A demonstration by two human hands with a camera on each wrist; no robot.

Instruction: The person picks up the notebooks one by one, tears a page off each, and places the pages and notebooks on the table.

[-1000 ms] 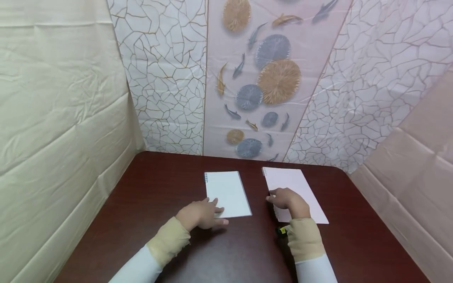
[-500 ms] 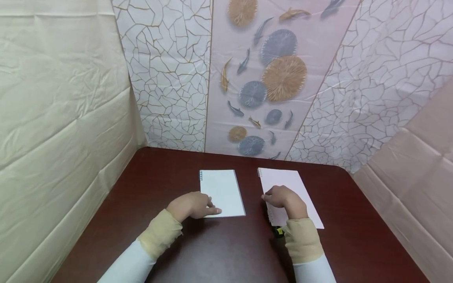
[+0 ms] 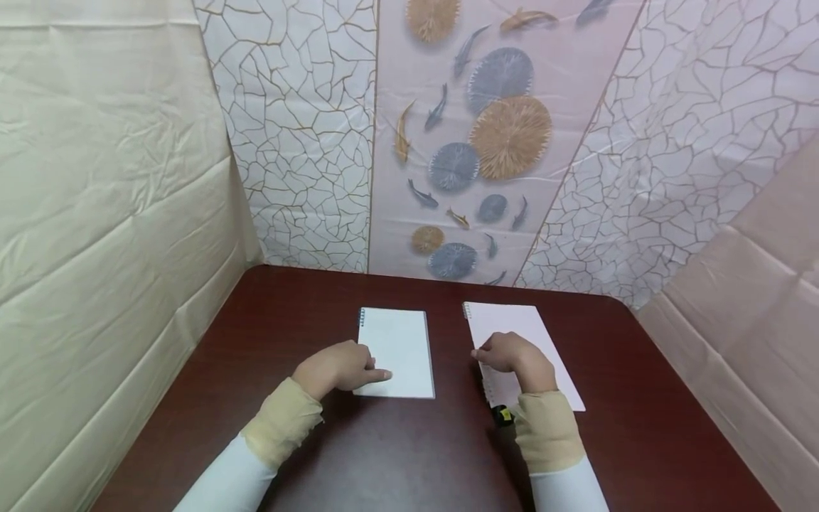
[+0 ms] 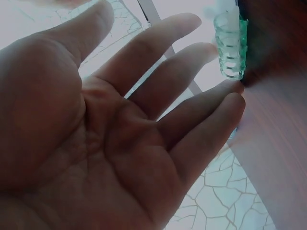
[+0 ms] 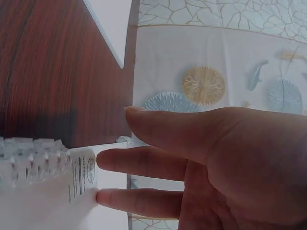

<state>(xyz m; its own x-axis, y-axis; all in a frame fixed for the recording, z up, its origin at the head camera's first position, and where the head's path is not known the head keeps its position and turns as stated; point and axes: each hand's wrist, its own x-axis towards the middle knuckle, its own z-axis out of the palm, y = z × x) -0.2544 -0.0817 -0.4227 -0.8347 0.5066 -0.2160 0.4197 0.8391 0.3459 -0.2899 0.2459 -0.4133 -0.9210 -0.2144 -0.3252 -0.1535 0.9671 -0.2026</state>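
Two spiral notebooks lie flat on the dark red-brown table, with blank pages up. My left hand [image 3: 339, 365] is at the lower left edge of the left notebook [image 3: 403, 348]; its thumb is over the page. In the left wrist view my fingers are nearly straight, and fingertips lie close to the green spiral binding [image 4: 231, 45]. My right hand [image 3: 512, 353] is over the left edge of the right notebook [image 3: 512, 320]. In the right wrist view its fingers are straight, with two fingertips against the printed page beside the clear spiral binding [image 5: 33, 160].
The table [image 3: 409, 455] reaches back to a patterned wall cloth [image 3: 307, 142]. Beige cloth [image 3: 115, 213] hangs at both sides. A small black and yellow object [image 3: 502, 415] sits beside my right wrist. A strip of table separates the notebooks.
The left notebook has shifted left and turned straighter, and my left hand has moved left from its page to its edge. The right notebook and right hand have shifted slightly left.
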